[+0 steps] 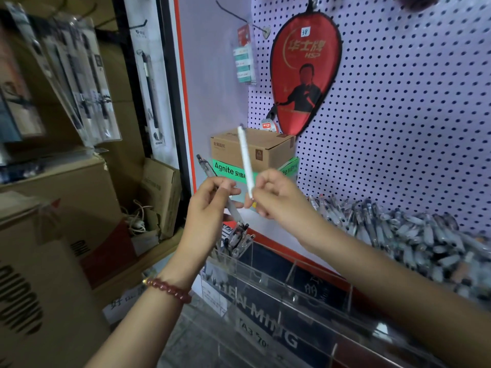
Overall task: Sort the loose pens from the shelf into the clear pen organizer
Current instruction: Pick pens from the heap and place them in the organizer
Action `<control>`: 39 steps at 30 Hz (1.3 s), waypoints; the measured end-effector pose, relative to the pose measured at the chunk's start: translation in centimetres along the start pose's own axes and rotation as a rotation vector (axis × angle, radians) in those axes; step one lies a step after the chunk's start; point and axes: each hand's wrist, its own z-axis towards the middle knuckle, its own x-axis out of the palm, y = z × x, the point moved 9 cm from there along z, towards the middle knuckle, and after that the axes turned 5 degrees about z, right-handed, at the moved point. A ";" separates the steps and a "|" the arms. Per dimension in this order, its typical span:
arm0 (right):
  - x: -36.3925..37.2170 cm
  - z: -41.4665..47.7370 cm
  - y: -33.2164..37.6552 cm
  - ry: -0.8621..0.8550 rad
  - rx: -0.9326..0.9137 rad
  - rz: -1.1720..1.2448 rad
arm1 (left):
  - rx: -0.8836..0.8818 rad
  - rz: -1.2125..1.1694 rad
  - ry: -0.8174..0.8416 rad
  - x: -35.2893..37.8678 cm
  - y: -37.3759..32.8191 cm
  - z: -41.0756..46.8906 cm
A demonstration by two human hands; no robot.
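My right hand (276, 195) pinches a white pen (245, 158) near its lower end, and the pen points up and slightly left. My left hand (212, 200) grips a clear pen with a dark clip (206, 166), tilted up to the left, its lower end sticking out below my fingers. Both hands are raised close together above the clear pen organizer (292, 296), whose far-left compartment holds several pens (236, 239). A large heap of loose pens (414, 235) lies on the shelf to the right.
A brown carton (268, 147) sits on a green box (225, 171) at the back of the shelf. A red racket cover (305, 67) hangs on the dotted pegboard (411, 102). Cardboard boxes (53, 235) and hanging pen packs (79, 83) fill the left side.
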 end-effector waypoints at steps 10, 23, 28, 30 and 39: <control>1.2 -0.5 2.2 0.037 -0.258 -0.782 | 0.188 0.148 0.007 0.5 -1.9 -1.2; -2.6 0.8 2.0 -0.232 -0.111 -0.298 | 0.373 0.596 0.308 3.5 -0.8 -2.7; -5.2 1.2 2.5 -0.265 -0.109 -0.416 | 0.383 1.168 0.410 4.0 2.7 -2.4; -5.2 1.5 1.7 -0.231 -0.078 -0.454 | 0.390 1.176 0.440 4.3 3.5 -2.3; -2.4 2.1 -2.3 -0.082 -0.007 -0.328 | 0.364 1.054 0.216 0.7 3.4 0.7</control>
